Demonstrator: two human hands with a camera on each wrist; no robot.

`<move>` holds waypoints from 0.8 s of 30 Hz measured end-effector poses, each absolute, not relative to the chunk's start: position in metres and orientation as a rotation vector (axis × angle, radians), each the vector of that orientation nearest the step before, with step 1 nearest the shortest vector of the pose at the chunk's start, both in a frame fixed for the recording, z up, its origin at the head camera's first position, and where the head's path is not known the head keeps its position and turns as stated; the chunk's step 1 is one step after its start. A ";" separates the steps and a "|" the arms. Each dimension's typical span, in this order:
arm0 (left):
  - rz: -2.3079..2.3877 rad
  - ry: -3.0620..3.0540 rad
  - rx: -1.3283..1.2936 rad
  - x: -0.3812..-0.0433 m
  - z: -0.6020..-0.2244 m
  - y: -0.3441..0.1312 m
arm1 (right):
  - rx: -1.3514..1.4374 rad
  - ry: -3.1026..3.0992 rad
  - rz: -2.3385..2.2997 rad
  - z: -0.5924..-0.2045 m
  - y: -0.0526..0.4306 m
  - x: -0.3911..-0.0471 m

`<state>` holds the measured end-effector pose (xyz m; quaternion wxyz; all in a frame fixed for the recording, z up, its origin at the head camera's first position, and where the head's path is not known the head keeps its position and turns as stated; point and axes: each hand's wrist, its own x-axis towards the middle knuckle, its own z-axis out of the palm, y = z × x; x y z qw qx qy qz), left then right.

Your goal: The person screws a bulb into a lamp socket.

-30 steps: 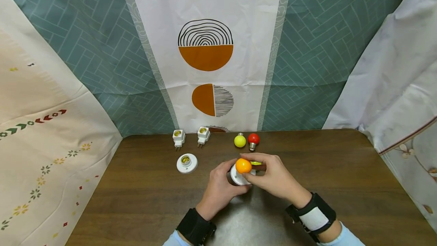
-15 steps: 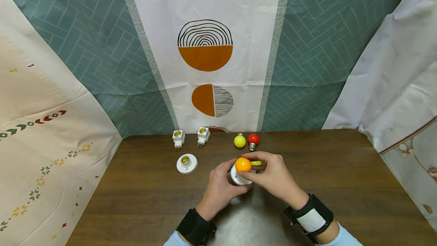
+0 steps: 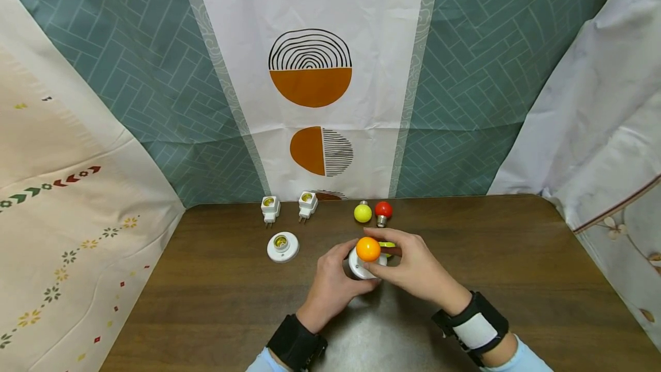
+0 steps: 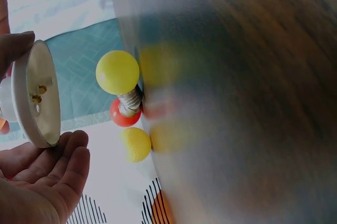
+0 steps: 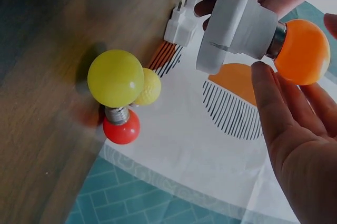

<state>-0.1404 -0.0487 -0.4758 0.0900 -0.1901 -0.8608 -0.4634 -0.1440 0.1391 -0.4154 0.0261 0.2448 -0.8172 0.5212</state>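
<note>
My left hand (image 3: pixel 335 280) grips the rim of a white round lamp holder (image 3: pixel 356 268), raised off the table with the screws on its underside showing in the left wrist view. An orange light bulb (image 5: pixel 303 51) sits in the holder's socket, a strip of its metal base visible at the collar. My right hand (image 3: pixel 413 266) is around the bulb, index finger and thumb spread to either side of it. In the right wrist view its fingers (image 5: pixel 274 103) are fairly straight, with a fingertip right beside the bulb's neck.
Behind the right hand lies a yellow bulb (image 5: pixel 116 79), partly hidden in the head view. Farther back are another yellow bulb (image 3: pixel 363 213) and a red bulb (image 3: pixel 384 210). At left stand another round lamp holder (image 3: pixel 283 247) and two white plug-in sockets (image 3: pixel 270 210) near the table's back edge.
The right index finger and thumb have shifted around the orange bulb and now stand slightly apart from it. The left hand and lamp holder have stayed in place.
</note>
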 end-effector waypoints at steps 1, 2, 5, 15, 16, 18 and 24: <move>-1.371 -2.559 -0.567 -0.140 -0.476 -0.049 | 0.757 -2.530 1.620 -0.414 0.139 -0.143; -1.365 -2.557 -0.569 -0.141 -0.476 -0.049 | 0.749 -2.535 1.634 -0.412 0.138 -0.143; -1.349 -2.551 -0.573 -0.140 -0.477 -0.049 | 0.751 -2.524 1.672 -0.401 0.136 -0.138; -1.347 -2.528 -0.575 -0.139 -0.476 -0.048 | 0.709 -2.432 1.663 -0.380 0.130 -0.126; -1.353 -2.526 -0.574 -0.139 -0.475 -0.048 | 0.695 -2.418 1.665 -0.380 0.129 -0.125; -1.365 -2.522 -0.575 -0.139 -0.475 -0.048 | 0.670 -2.399 1.675 -0.381 0.128 -0.125; -1.366 -2.523 -0.582 -0.137 -0.474 -0.050 | 0.646 -2.441 1.662 -0.380 0.127 -0.122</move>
